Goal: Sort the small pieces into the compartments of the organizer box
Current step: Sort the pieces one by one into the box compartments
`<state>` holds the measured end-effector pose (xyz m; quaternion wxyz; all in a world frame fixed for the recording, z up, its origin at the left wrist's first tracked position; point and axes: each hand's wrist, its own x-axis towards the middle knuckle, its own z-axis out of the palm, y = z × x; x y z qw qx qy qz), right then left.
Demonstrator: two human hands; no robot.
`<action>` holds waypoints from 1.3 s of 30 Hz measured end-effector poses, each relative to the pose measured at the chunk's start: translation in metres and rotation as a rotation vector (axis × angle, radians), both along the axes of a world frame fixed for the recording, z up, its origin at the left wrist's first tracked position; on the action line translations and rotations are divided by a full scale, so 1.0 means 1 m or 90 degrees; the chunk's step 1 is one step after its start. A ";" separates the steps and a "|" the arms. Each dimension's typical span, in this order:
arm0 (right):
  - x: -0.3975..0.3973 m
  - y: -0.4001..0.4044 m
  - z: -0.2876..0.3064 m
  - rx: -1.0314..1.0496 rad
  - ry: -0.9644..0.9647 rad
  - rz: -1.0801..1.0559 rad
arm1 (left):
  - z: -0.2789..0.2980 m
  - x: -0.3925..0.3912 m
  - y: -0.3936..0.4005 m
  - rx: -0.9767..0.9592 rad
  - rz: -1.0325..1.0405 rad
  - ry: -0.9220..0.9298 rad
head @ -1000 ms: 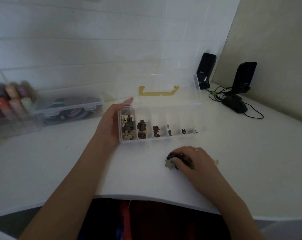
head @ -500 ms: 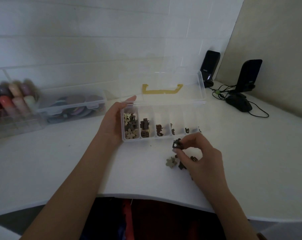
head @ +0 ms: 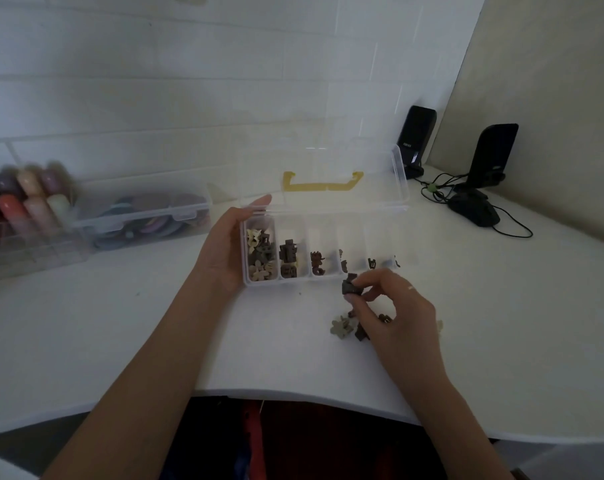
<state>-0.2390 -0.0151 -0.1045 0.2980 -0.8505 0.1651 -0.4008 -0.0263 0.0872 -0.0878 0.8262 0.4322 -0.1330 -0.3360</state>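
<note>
A clear organizer box with several compartments stands open on the white table, its lid with a yellow handle tipped back. Beige and dark brown pieces fill the left compartments; the right ones hold only a few. My left hand grips the box's left end. My right hand pinches a dark brown piece between thumb and fingers, just in front of the box's front wall. Under that hand lies a small pile of loose pieces, including a beige flower-shaped piece.
At left stand a closed clear box of coloured discs and a rack of coloured spools. Two black speakers and a black mouse with cables sit at back right. The table's front edge curves near me.
My right hand rose from the loose pile with a dark brown piece and moved toward the box front. My left hand stayed on the box.
</note>
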 end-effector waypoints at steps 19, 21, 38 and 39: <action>0.109 0.012 0.035 -0.511 0.224 -0.067 | 0.003 -0.002 -0.001 -0.023 -0.012 0.028; 0.101 0.011 0.036 -0.476 0.222 -0.034 | 0.001 -0.001 -0.001 -0.008 -0.004 0.029; -0.026 -0.004 -0.009 -0.205 0.205 0.046 | 0.003 -0.005 0.002 0.016 -0.008 -0.015; -0.024 -0.003 -0.011 -0.224 0.209 0.038 | 0.003 -0.006 0.002 0.013 -0.008 -0.015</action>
